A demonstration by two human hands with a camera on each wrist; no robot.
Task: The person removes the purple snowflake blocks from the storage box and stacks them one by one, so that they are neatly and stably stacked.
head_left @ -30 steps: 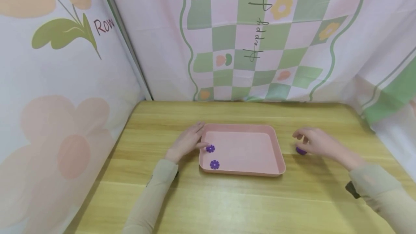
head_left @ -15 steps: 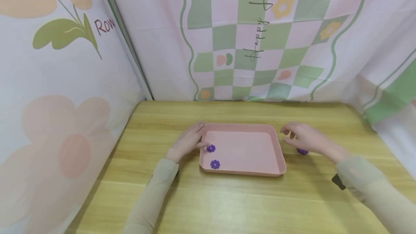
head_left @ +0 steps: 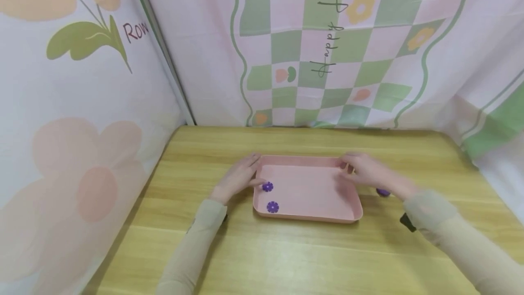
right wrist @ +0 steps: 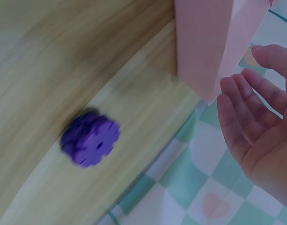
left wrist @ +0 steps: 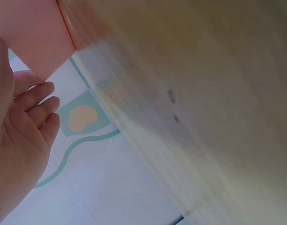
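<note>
A pink rectangular tray [head_left: 307, 190] lies on the wooden table. Two purple flower-shaped discs with notched edges lie at its left side: an upper disc [head_left: 268, 186] and a lower disc [head_left: 272, 207]. My left hand [head_left: 237, 179] rests at the tray's left rim, thumb over the inside beside the upper disc, fingers at the far left corner. Over the tray's far right corner is my right hand [head_left: 364, 170], its fingers loosely bent; nothing shows in it in the right wrist view. A short stack of purple discs [right wrist: 91, 138] stands on the table, partly hidden by the right forearm in the head view.
The light wooden table [head_left: 294, 258] meets a checked, flowered cloth [head_left: 323, 76] at its back edge. Another flowered cloth [head_left: 102, 149] hangs along the left, and more fabric drapes down the right side.
My right hand has moved left from the purple stack to above the tray's right end, and the stack stays on the table. My left hand and both discs in the tray keep their places.
</note>
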